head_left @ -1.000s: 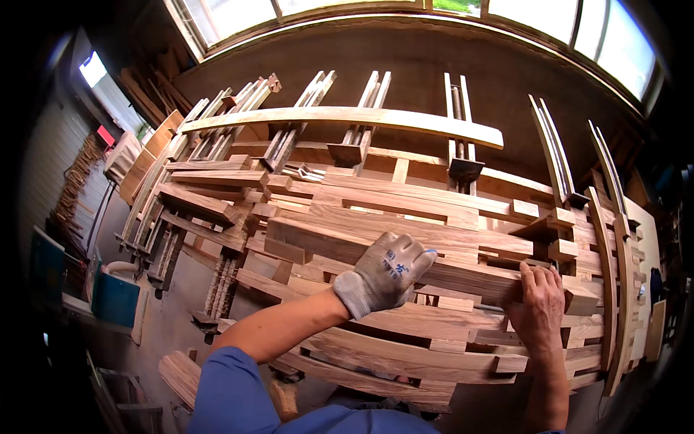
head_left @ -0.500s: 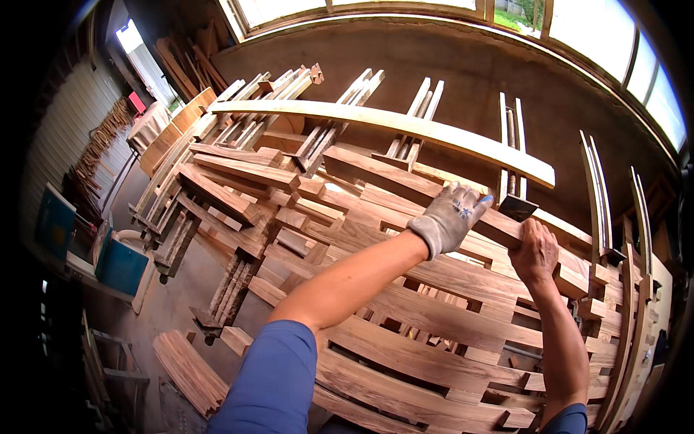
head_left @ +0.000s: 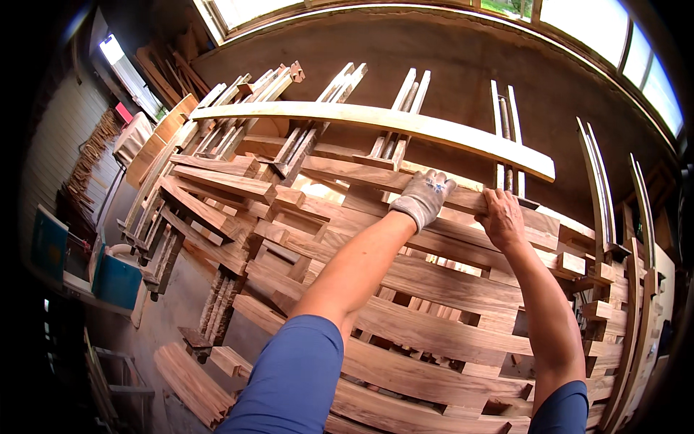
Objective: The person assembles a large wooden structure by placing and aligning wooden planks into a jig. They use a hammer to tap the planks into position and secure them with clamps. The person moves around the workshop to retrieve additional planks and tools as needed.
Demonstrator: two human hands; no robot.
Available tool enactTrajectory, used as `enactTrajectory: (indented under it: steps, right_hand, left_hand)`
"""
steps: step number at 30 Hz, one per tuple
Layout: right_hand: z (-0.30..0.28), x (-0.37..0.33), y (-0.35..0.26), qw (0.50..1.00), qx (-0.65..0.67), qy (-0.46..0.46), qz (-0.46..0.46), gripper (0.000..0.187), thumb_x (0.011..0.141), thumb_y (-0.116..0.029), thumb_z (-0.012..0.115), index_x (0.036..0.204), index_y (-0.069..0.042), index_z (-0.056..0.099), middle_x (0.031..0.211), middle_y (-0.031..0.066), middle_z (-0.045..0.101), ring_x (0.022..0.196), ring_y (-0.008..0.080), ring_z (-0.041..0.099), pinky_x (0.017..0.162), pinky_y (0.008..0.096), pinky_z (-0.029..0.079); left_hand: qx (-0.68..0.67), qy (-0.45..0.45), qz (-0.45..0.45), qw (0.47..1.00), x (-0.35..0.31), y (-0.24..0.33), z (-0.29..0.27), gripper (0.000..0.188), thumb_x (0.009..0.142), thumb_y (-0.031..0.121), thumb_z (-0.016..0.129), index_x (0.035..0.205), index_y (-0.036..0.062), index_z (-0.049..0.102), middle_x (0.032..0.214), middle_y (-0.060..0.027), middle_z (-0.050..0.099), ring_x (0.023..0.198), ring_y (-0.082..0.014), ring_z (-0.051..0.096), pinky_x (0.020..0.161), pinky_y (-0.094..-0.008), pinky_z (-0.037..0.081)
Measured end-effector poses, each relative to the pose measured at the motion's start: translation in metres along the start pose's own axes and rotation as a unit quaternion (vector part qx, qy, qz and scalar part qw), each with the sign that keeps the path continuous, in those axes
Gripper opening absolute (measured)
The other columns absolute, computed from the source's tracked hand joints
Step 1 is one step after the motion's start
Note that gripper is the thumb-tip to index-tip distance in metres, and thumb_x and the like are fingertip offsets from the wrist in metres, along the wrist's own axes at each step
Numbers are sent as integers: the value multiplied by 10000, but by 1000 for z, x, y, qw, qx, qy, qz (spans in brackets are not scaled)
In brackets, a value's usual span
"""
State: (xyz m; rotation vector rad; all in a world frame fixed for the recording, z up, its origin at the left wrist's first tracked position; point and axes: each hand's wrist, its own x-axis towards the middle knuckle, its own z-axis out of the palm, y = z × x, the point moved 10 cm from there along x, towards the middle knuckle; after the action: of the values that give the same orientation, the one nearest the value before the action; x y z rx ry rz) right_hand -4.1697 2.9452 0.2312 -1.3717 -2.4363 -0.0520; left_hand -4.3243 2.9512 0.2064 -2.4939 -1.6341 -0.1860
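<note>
Holding a long, straight-edged brown wooden beam (head_left: 358, 174) at the far side of the stacked timber, though hard to tell whether touching it. Gripped from above by both hands: the left hand (head_left: 428, 197) in a grey knitted glove, the bare right hand (head_left: 502, 217) farther along, thumbs hidden. Spaced apart, probably for steadying the length. Smooth, squared and visibly grained. Nearer, slotted light-brown wooden panels (head_left: 441, 278); beyond, upright pale-railed screw clamps (head_left: 504, 119), with a long pale wooden board (head_left: 376, 121) laid across, seemingly using them as supports.
</note>
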Motion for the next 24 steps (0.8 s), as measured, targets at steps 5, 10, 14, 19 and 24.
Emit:
enactTrajectory:
  steps: [5, 10, 14, 19, 24]
  right_hand:
    - [25, 9, 10, 999, -13, -40, 7, 629, 850, -252, 896, 1373, -50, 611, 1224, 165, 675, 1230, 357, 623, 1072, 476, 484]
    - [36, 11, 11, 997, -26, -64, 23, 654, 869, -245, 869, 1438, -62, 602, 1236, 155, 678, 1245, 349, 621, 1095, 469, 480]
    - [23, -3, 18, 997, -64, 29, 26, 544, 911, -148, 761, 1431, -65, 625, 1274, 159, 669, 1264, 345, 609, 1115, 477, 470]
    - [20, -59, -50, 997, -19, 44, -56, 416, 966, -142, 687, 1353, 2, 635, 1327, 221, 657, 1325, 368, 589, 1183, 517, 442]
    - [27, -129, -73, 987, 153, -51, 0, 568, 965, -375, 764, 1349, 24, 638, 1494, 239, 565, 1434, 410, 512, 1240, 527, 389]
  left_hand:
    - [-4, 5, -14, 1000, 7, -3, 15, 302, 1012, 109, 572, 1310, 121, 620, 1246, -149, 675, 1227, -335, 645, 1059, -476, 536]
    - [-36, -33, -25, 998, 10, -13, 36, 309, 1007, 83, 568, 1306, 116, 639, 1280, -164, 705, 1268, -322, 656, 1084, -472, 523]
    - [-14, -34, -7, 999, 28, -5, 33, 365, 1002, 74, 567, 1348, 153, 654, 1277, -142, 737, 1256, -330, 688, 1067, -469, 552]
    - [-32, -161, -78, 983, 9, -28, 37, 428, 1003, 104, 593, 1430, 128, 612, 1404, -185, 672, 1329, -345, 655, 1098, -468, 547]
    - [-51, -194, -91, 976, 7, -37, 39, 447, 983, 46, 645, 1425, 113, 639, 1443, -182, 660, 1380, -348, 613, 1178, -439, 495]
